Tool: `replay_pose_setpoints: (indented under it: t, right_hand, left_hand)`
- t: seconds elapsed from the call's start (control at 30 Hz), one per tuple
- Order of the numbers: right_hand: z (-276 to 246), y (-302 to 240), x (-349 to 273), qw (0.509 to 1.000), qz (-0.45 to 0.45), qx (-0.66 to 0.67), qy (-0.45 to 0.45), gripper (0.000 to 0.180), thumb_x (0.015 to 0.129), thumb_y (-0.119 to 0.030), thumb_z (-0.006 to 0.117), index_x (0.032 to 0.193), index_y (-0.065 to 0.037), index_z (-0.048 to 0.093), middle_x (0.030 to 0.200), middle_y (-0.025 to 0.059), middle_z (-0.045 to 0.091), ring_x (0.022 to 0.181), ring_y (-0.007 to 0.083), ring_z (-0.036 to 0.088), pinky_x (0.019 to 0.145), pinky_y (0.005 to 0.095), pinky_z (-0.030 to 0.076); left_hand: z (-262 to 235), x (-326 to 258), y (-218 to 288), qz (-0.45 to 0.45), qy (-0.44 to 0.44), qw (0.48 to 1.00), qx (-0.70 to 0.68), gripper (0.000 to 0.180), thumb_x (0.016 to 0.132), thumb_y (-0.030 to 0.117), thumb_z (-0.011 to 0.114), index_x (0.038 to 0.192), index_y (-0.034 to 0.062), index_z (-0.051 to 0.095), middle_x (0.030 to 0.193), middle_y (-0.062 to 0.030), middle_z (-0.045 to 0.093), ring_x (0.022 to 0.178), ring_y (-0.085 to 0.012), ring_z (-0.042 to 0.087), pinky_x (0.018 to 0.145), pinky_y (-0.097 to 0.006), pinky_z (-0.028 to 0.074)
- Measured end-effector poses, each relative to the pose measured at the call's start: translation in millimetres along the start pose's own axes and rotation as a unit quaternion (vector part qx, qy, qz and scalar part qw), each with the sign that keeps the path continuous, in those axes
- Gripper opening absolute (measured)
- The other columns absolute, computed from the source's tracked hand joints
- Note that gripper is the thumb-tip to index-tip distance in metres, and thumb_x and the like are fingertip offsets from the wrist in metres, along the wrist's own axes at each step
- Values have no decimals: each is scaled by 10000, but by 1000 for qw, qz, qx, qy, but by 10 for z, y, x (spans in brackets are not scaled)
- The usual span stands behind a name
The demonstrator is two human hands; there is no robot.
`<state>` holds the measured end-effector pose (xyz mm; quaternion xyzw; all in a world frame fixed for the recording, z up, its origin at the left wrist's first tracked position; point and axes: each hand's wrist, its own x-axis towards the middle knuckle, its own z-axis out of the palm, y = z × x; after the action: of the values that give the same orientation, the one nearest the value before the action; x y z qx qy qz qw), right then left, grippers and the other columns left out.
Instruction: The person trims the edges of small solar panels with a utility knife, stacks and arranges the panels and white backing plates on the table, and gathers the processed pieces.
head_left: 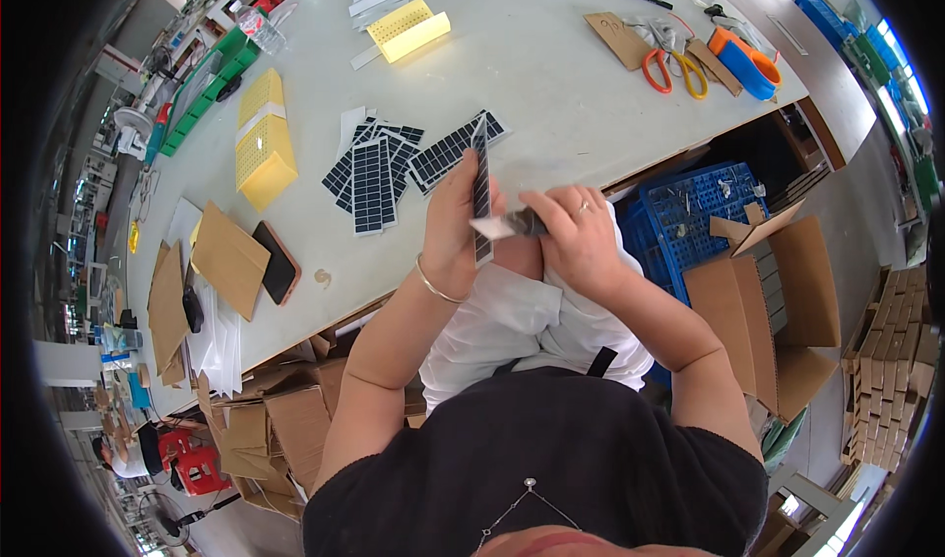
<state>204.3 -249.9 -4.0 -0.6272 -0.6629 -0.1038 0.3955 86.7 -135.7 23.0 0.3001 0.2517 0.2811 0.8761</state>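
Note:
Over the near edge of the table, my left hand [455,211] is closed on a narrow sheet of dark rectangular stickers [481,178], held upright and seen nearly edge-on. My right hand [583,234] pinches a flat piece [502,226], pale at the far end and dark close to the fingers. Motion blurs this piece, and its kind cannot be made out; it crosses the lower part of the sheet. Beyond my left hand lies a loose pile of similar sticker sheets [374,181], with another sticker sheet [443,158] just right of it.
Yellow perforated pads [266,154] lie left and another yellow pad [409,31] far back. Scissors [677,73] and a blue-orange tape dispenser [745,65] are back right. A phone [280,264] rests by cardboard [229,259]. Below right stand a blue crate [679,213] and an open carton [733,306].

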Motion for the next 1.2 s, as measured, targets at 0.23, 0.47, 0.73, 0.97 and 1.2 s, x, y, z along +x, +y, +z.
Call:
replay_pose_setpoints:
  t: [0.23, 0.47, 0.73, 0.97, 1.2]
  right_hand:
    - [2, 605, 413, 981, 167, -95, 21, 365, 767, -13, 541, 1121, -87, 494, 887, 161, 551, 805, 343, 556, 705, 406, 436]
    - [-130, 293, 287, 974, 185, 116, 54, 312, 779, -119, 613, 1067, -72, 501, 816, 163, 577, 727, 337, 575, 618, 383, 455]
    - [-225, 282, 353, 939, 273, 175, -117, 253, 724, -186, 692, 820, -1, 549, 567, 86, 471, 529, 157, 385, 504, 292, 392]
    - [-280, -219, 45, 930, 53, 132, -339, 223, 720, -242, 664, 846, -71, 594, 668, 145, 585, 634, 326, 583, 586, 380, 466]
    - [-317, -129, 120, 884, 225, 368, -181, 172, 711, -121, 700, 800, -35, 582, 590, 24, 550, 497, 114, 533, 481, 248, 415]
  left_hand:
    - [238, -202, -32, -40, -52, 996, 53, 286, 957, 322, 419, 762, 121, 481, 519, 31, 403, 348, -76, 325, 329, -217, 255]
    - [128, -141, -49, -51, -27, 998, 25, 295, 959, 339, 410, 749, 141, 467, 521, 44, 395, 362, -68, 331, 354, -213, 252]
    - [158, -140, -32, -29, -20, 998, 44, 296, 965, 330, 394, 763, 128, 474, 512, 32, 390, 355, -72, 331, 350, -213, 268]
    - [-150, 23, 106, 12, -69, 997, 28, 273, 960, 303, 409, 778, 117, 493, 529, 18, 415, 357, -85, 340, 330, -214, 259]
    - [-45, 10, 141, 21, -47, 998, 25, 322, 963, 329, 396, 736, 116, 478, 520, 21, 412, 355, -91, 354, 321, -217, 276]
